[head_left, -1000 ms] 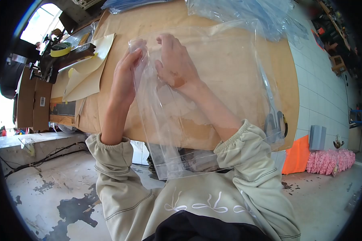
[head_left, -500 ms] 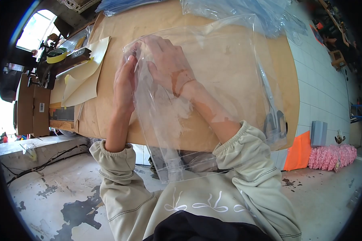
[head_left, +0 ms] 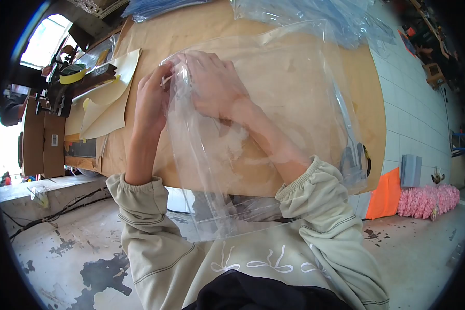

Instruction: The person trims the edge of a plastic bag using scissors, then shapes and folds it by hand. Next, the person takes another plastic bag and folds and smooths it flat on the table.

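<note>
A large clear plastic bag (head_left: pixel 289 77) lies across the brown-covered table, its lower part hanging over the near edge above my lap. From outside, my left hand (head_left: pixel 152 98) grips the bag's upper left corner with bent fingers. My right hand (head_left: pixel 214 85) shows through the clear film, apparently inside the bag, its curled fingers closed on the same corner close to the left hand. The fingertips are partly hidden by folds and glare. Scissors (head_left: pixel 352 147) lie at the right, seen through the plastic.
Blue-tinted plastic sheets (head_left: pixel 315 18) are piled at the table's far side. To the left are cream paper (head_left: pixel 111 98), a roll of yellow tape (head_left: pixel 73 76) and a cardboard box (head_left: pixel 53 137). An orange sheet (head_left: pixel 385 194) and a pink fluffy bundle (head_left: pixel 429 201) are right of the table.
My left hand has shifted slightly left and turned, its fingers now bent over the bag's corner. The bag's left side has folded over, and its lower left corner has swung left.
</note>
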A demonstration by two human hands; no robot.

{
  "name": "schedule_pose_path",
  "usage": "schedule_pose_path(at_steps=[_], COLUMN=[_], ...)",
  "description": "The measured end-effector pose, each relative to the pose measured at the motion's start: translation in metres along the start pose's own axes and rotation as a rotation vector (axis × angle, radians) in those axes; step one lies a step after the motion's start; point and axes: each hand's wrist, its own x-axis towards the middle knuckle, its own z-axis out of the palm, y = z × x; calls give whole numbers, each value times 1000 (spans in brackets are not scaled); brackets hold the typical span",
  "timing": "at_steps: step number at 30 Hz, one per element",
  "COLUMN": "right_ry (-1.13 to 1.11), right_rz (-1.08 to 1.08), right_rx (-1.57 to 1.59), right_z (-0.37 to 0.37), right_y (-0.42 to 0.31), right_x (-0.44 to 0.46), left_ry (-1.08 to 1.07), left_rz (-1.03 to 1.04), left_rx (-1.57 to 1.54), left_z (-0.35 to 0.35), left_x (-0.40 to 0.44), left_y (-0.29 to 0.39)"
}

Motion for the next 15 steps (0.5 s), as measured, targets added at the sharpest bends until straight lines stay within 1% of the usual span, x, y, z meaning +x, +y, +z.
schedule_pose_path(at_steps=[1, 3, 6, 7, 9, 10, 12, 13, 15], right_ry=[56, 48, 64, 77, -13, -59, 0, 28, 19], right_rz=[-30, 12, 30, 30, 63, 79, 28, -1, 12], right_rx=[-17, 39, 123, 149, 94, 66, 37, 24, 32], right_z=[3, 4, 0, -2, -6, -7, -6, -5, -1], right_y=[2, 6, 5, 4, 3, 3, 3, 3, 8], right_x=[-2, -3, 0, 2, 3, 3, 0, -1, 0], left_ry=[-7, -15, -62, -60, -59, -68, -84, -127, -214], left_rz=[11, 33, 69, 44, -10, 0, 22, -8, -69], left_rx=[35, 102, 65, 45, 2, 39, 112, 130, 169], left_z=[-3, -17, -23, -20, -6, -1, 5, 0, -12], left_x=[2, 7, 12, 8, -4, -8, -16, -18, -22], left_y=[-1, -8, -14, -12, -7, -4, 2, 3, 6])
